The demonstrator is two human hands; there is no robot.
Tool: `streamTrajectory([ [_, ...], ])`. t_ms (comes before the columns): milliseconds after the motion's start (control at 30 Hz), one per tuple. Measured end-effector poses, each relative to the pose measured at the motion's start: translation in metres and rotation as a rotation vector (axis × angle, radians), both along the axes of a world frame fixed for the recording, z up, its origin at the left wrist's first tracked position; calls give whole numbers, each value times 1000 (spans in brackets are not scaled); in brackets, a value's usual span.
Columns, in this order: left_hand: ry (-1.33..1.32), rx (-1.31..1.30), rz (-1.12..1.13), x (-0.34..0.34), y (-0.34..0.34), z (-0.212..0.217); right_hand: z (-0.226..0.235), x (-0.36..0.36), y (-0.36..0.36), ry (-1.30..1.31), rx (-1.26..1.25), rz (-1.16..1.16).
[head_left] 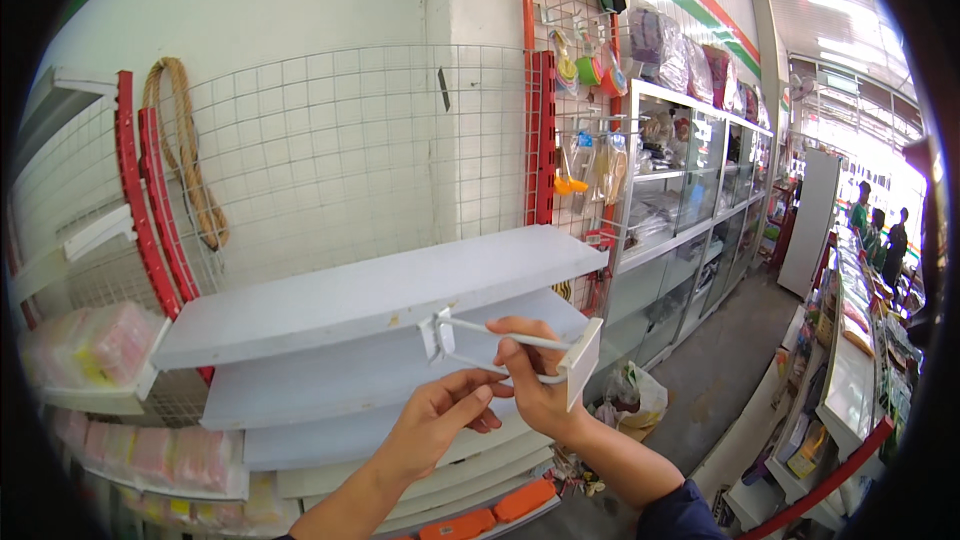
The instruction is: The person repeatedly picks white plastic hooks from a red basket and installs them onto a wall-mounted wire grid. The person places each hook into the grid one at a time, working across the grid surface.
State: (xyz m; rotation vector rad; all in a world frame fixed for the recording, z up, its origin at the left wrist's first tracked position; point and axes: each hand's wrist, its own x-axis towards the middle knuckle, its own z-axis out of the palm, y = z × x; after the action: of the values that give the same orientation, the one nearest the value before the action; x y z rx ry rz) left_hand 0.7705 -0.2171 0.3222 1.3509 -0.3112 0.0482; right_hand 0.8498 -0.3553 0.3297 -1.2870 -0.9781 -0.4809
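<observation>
Smooth painted-metal hook (437, 337), matt shelf (390, 290), rough fibrous rope (207, 212).

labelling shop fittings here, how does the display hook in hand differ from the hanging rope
The display hook is white; the rope is tan. The hook looks stiff and slim-rodded; the rope droops in a long loop. The hook is held in the right hand; the rope hangs by the wall.

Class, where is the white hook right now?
In the head view, the white hook is below centre, slightly right, in the right hand, in front of the pale shelves.
</observation>
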Motion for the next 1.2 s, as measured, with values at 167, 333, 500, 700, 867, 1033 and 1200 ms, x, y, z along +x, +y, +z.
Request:
streamTrajectory([
  [167,30,83,-26,61,5,43,35,48,3,194,58,-10],
  [333,-35,164,110,95,12,67,79,119,-4,94,68,-37],
  [500,-32,183,261,114,13,74,138,219,-10,6,163,-124],
  [700,-46,163,390,139,5,76,213,334,-20,-104,233,-225],
  [867,-52,166,501,146,-5,71,250,400,-15,-189,251,-380],
  [1033,-56,151,564,150,-16,65,272,436,0,-311,253,-373],
  [1200,-62,126,603,155,-22,61,279,459,7,-327,190,-331],
])
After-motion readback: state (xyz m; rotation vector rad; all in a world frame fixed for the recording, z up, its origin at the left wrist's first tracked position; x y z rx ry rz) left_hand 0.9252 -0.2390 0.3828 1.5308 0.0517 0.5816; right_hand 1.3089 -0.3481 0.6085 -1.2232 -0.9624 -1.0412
